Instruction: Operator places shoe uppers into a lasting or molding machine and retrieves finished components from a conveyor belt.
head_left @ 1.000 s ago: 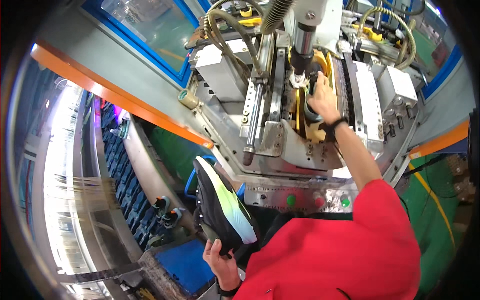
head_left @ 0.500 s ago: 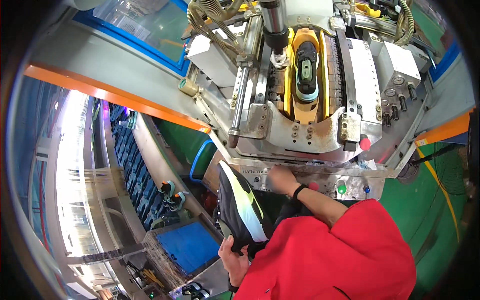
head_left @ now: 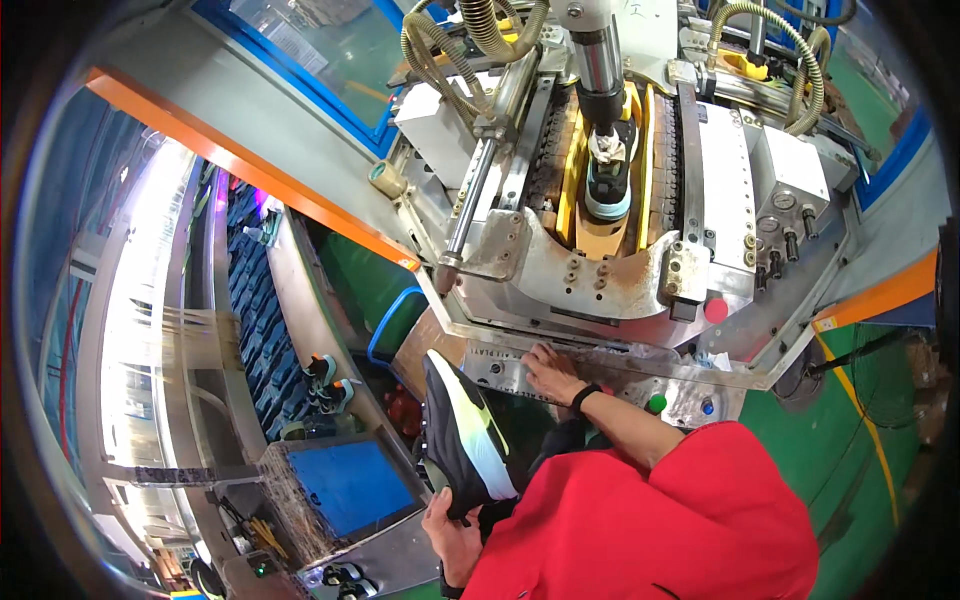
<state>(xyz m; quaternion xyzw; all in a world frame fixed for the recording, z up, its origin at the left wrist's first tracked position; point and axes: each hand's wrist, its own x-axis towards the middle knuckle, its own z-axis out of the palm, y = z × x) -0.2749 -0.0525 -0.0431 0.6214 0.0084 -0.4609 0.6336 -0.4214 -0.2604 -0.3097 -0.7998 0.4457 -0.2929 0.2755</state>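
Note:
A black sneaker (head_left: 465,440) with a white sole edge and a yellow-to-pale-blue side stands toe up at my lower left. My left hand (head_left: 452,535) grips it by its heel end. On the metal front panel (head_left: 510,372) of a press machine rests my right hand (head_left: 555,375), fingers stretched out and holding nothing; what lies under the palm is hidden. Inside the machine, a second dark shoe (head_left: 607,205) with a pale-blue heel sits in a tan cradle between yellow pads. A metal press ram (head_left: 600,75) with a whitish wrapped tip is over that shoe, covering part of it.
A green button (head_left: 656,403) and a blue button (head_left: 708,407) sit on the panel right of my wrist. To the left runs a conveyor (head_left: 262,300), with shoes (head_left: 328,385) beside it and a blue pad (head_left: 350,487) nearer me. An orange beam (head_left: 250,165) crosses the upper left.
The ram has shifted from the left of the cradled shoe to over it. My right hand, blurred before, now lies still on the panel. The view has tilted slightly.

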